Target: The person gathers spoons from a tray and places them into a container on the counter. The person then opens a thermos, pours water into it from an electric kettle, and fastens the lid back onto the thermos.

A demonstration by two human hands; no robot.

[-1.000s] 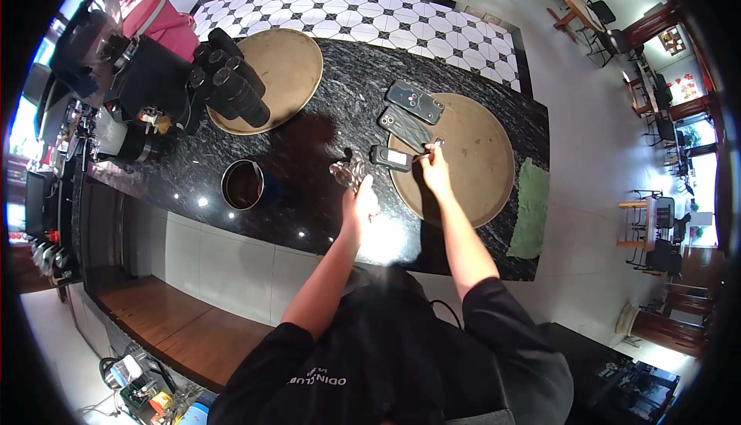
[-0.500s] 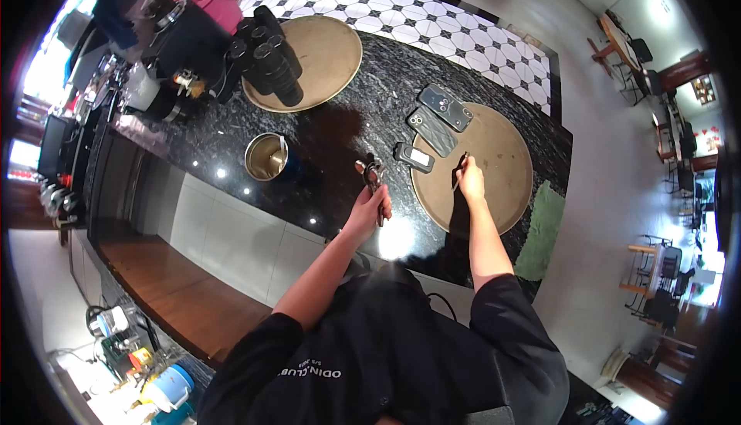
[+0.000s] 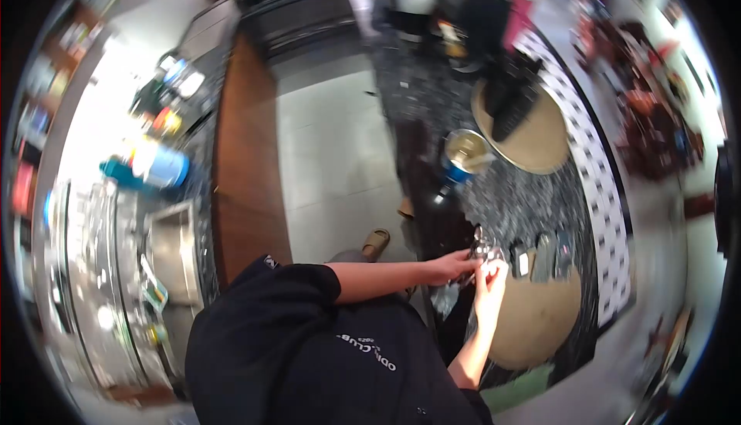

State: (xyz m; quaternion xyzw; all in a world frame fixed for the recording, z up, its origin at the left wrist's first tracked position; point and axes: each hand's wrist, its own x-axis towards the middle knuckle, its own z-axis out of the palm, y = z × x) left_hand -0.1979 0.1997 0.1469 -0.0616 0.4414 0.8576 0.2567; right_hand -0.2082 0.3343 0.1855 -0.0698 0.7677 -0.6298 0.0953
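My left hand [image 3: 451, 267] is closed round a bunch of shiny metal spoons [image 3: 485, 244] above the dark stone counter. My right hand [image 3: 492, 274] meets it there, with its fingers closed at the same bunch; blur hides exactly which spoons each hand grips. Just beyond my hands lie a small black device with a white label [image 3: 526, 263] and two phones [image 3: 543, 258], at the edge of a round brown tray [image 3: 540, 325]. A metal cup [image 3: 465, 149] stands farther along the counter.
A second round tray [image 3: 549, 143] bears stacked black cups [image 3: 513, 104]. A green cloth [image 3: 521, 390] lies at the counter's near end. Behind me to the left are a sink [image 3: 176, 251] and a wooden cabinet side [image 3: 243, 170]. A slippered foot [image 3: 377, 243] shows on the floor.
My view has swung left, blurring the scene. My right hand has left the round tray and come to the spoons in my left hand.
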